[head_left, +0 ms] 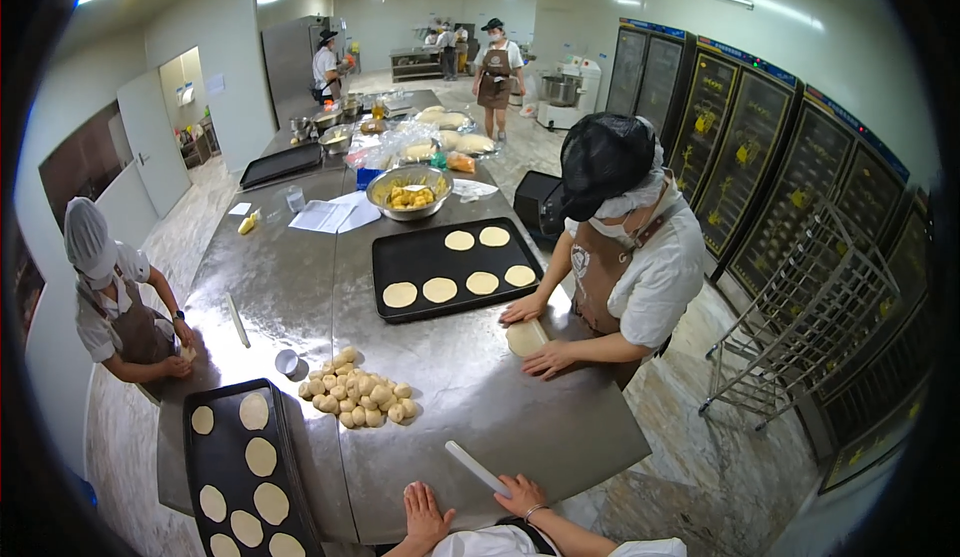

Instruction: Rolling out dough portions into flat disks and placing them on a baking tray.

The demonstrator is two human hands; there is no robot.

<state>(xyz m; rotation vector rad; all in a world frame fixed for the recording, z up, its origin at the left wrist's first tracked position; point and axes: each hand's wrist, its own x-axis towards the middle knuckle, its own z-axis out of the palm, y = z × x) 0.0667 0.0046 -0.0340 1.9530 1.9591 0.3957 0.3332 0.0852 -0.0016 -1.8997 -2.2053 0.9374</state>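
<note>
At the lower edge, my left hand [428, 517] lies flat on the steel worktable, fingers stretched out and nothing in it. To its right, my right hand [521, 495] has its fingers at the near end of a white rolling pin [474, 466], which slants away to the left over the bare steel. Beyond my hands is a heap of round dough balls [358, 393]. On my left stands a black baking tray [292, 457] with several flat dough rounds [261, 457]. Across on the right, a co-worker's hands press a rolling pin on a dough round [523, 339].
A second black tray [455, 302] with dough rounds lies farther back. Near the heap are a small metal cup [287, 361] and another white rolling pin [239, 320]. A bowl of yellow filling [410, 195] stands beyond. Another co-worker [125, 302] stands at the left edge; a rack [800, 302] is at right.
</note>
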